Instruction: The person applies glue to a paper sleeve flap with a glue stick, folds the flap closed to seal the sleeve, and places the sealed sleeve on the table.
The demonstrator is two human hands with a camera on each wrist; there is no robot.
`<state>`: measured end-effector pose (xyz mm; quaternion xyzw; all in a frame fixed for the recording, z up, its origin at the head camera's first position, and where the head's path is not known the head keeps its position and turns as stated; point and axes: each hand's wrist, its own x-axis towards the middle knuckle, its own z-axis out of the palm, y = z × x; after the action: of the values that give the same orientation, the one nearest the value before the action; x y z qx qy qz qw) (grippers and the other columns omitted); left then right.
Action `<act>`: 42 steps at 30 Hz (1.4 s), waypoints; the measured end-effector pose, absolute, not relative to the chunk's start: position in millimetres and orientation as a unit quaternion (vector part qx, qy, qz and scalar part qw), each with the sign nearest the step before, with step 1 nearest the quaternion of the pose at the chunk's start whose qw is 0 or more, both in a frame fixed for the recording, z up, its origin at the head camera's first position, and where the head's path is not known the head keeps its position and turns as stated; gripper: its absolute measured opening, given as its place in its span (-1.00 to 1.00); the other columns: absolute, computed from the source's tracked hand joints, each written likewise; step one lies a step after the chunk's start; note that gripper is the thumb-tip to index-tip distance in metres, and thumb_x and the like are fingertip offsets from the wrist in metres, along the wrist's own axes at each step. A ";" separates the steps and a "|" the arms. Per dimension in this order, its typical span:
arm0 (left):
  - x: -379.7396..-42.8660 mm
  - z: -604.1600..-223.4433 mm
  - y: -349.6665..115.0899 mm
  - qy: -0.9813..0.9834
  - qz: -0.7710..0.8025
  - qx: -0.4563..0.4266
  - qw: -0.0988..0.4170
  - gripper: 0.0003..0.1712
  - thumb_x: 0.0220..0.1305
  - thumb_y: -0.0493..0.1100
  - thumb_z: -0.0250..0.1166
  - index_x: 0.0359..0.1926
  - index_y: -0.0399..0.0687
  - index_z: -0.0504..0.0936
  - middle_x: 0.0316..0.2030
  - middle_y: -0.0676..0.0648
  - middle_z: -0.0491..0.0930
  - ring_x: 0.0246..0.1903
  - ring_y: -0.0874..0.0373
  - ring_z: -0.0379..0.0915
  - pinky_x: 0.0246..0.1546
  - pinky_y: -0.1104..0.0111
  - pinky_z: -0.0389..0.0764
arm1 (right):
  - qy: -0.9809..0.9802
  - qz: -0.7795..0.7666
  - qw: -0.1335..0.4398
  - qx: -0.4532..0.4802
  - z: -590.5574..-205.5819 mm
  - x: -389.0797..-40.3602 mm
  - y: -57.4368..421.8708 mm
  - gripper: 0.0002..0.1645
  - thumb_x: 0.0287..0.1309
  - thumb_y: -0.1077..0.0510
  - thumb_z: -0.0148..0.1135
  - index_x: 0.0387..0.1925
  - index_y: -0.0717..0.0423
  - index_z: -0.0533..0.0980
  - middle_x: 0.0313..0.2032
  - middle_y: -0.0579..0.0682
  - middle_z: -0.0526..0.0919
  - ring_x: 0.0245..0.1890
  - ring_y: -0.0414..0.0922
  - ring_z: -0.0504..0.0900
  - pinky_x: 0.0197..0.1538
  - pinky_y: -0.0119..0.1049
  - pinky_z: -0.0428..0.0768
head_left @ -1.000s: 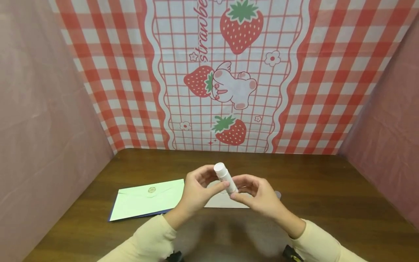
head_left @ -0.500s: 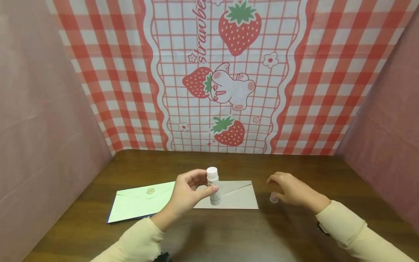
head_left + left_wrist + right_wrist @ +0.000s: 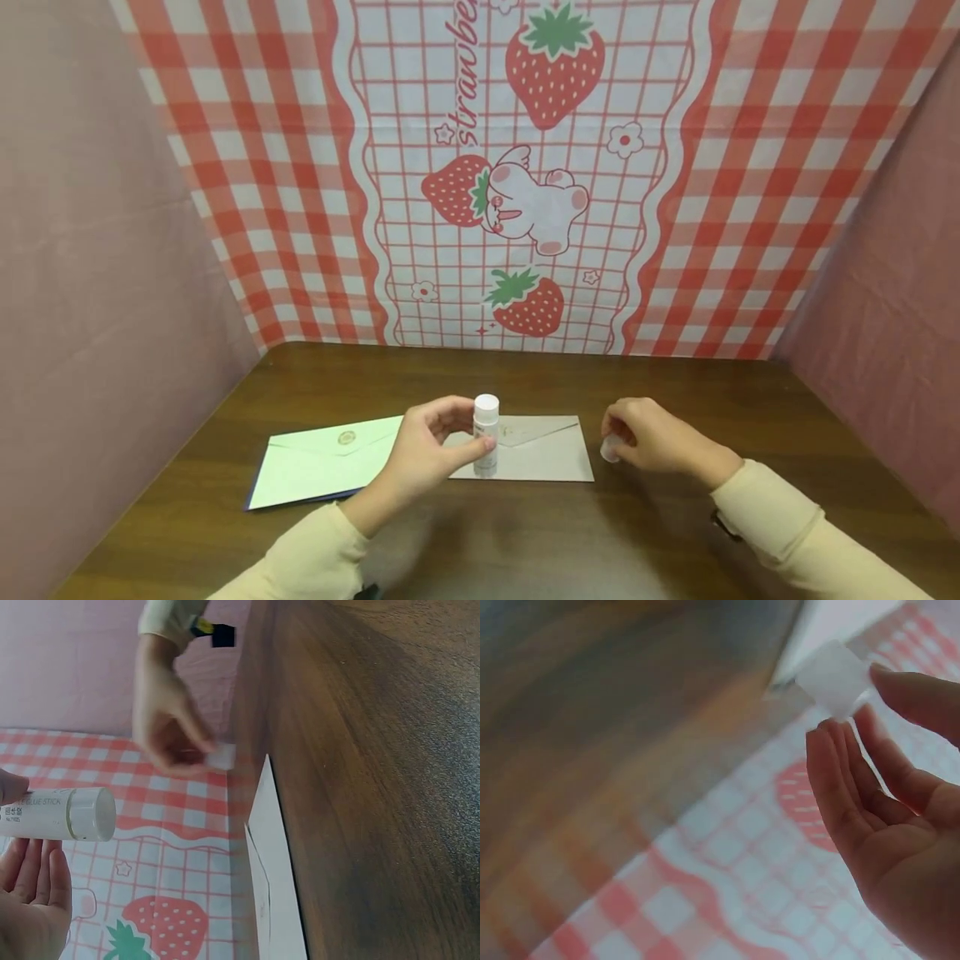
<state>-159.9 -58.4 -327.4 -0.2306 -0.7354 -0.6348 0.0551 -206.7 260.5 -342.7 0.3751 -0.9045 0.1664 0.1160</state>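
Observation:
My left hand [image 3: 435, 442] holds a white glue stick [image 3: 486, 429] upright between thumb and fingers, its uncapped top end pointing up. In the left wrist view, printed lettering shows on the glue stick [image 3: 56, 814]. To the right, my right hand [image 3: 663, 437] pinches a small translucent white cap [image 3: 611, 448] between thumb and fingertips. The cap [image 3: 834, 679] appears larger in the right wrist view, held at the fingertips. Behind the glue stick lies a pale grey envelope [image 3: 543, 454] on the table, its flap side up.
A light green envelope [image 3: 322, 471] lies at the left on top of something dark blue [image 3: 255, 492], which shows along its edge. The brown wooden table [image 3: 525, 542] ends at a strawberry-print checked cloth [image 3: 525, 250] behind. Pink cloth walls [image 3: 885, 292] stand on both sides.
My right hand has moved away from the glue stick to the right and picked up the cap from the table. My left hand has shifted slightly left and turned the glue stick upright.

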 end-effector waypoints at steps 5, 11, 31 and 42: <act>-158.3 -330.2 -55.6 -0.746 -0.622 -0.230 0.058 -0.61 -0.03 -0.35 0.44 -0.12 -0.38 0.62 -0.23 -0.34 0.68 -0.31 0.35 0.54 -0.09 0.44 0.61 | -0.903 0.222 0.099 0.356 -308.7 -192.3 233.3 -0.83 -0.02 0.27 0.39 -0.38 0.03 0.56 -0.44 -0.18 0.60 -0.44 -0.36 0.53 -0.37 -0.45 0.57; -158.1 -335.7 -51.8 -0.768 -0.586 -0.247 0.079 -0.66 -0.05 -0.31 0.46 -0.18 -0.32 0.65 -0.32 -0.27 0.71 -0.35 0.35 0.56 -0.14 0.41 0.62 | -0.871 0.277 0.155 0.374 -274.7 -174.6 206.9 -0.74 -0.05 0.25 0.44 -0.30 -0.03 0.56 -0.35 -0.23 0.64 -0.38 -0.38 0.57 -0.29 -0.45 0.60; -154.5 -334.0 -42.9 -0.797 -0.503 -0.318 0.100 -0.74 -0.09 -0.22 0.50 -0.27 -0.08 0.74 -0.39 -0.02 0.74 -0.38 0.39 0.54 -0.25 0.48 0.59 | -0.813 0.332 0.125 0.461 -265.0 -163.0 176.6 -0.76 -0.01 0.29 0.38 -0.27 -0.01 0.57 -0.31 -0.18 0.66 -0.35 -0.36 0.61 -0.27 -0.44 0.62; -159.0 -340.6 -41.6 -0.804 -0.501 -0.312 0.068 -0.72 -0.08 -0.24 0.49 -0.25 -0.15 0.73 -0.36 -0.08 0.75 -0.36 0.33 0.62 -0.21 0.41 0.64 | -0.814 0.340 0.123 0.455 -286.2 -159.7 171.8 -0.72 0.05 0.27 0.38 -0.16 0.09 0.56 -0.27 -0.08 0.69 -0.30 -0.30 0.66 -0.20 -0.38 0.65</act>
<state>-159.0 -41.6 -340.6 -0.3116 -0.8044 -0.5012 0.0676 -159.7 171.8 -286.2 0.4548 -0.8140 0.3400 0.1225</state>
